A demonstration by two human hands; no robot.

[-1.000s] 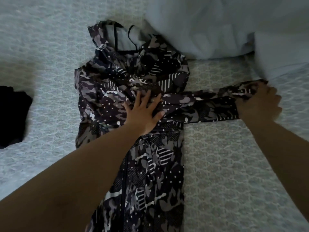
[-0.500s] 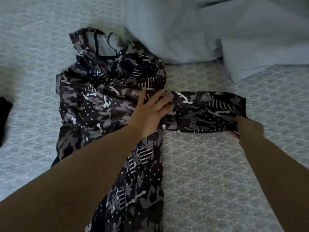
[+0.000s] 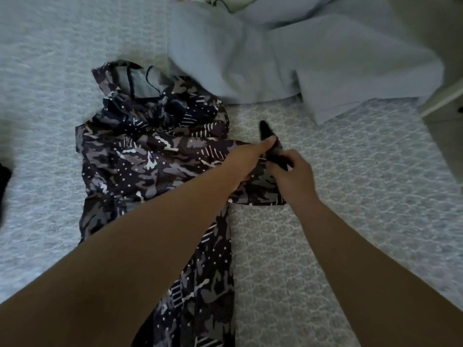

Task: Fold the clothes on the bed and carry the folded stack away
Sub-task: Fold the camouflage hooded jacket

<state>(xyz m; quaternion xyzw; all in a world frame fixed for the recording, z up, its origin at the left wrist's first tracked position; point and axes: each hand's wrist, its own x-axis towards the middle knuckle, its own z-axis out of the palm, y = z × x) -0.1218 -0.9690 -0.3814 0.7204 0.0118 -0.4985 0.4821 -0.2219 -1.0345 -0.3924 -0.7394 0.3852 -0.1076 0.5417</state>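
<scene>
A dark camouflage hooded jacket (image 3: pixel 140 156) lies lengthwise on the patterned grey bedspread (image 3: pixel 350 196), hood at the far end. Its right sleeve (image 3: pixel 260 186) is bunched up against the jacket's right side. My left hand (image 3: pixel 248 159) lies flat, fingers straight, pressing on the fabric where the sleeve meets the body. My right hand (image 3: pixel 293 174) grips the sleeve's cuff end, and a dark point of cloth sticks up above its fingers.
A rumpled pale blue blanket (image 3: pixel 300 51) covers the far right of the bed. A black garment (image 3: pixel 3 186) shows at the left edge. White furniture (image 3: pixel 446 96) stands past the bed's right side.
My right hand has carried the sleeve end leftward, so the sleeve that lay stretched out to the right is now folded close to the jacket. My left hand has slid slightly right.
</scene>
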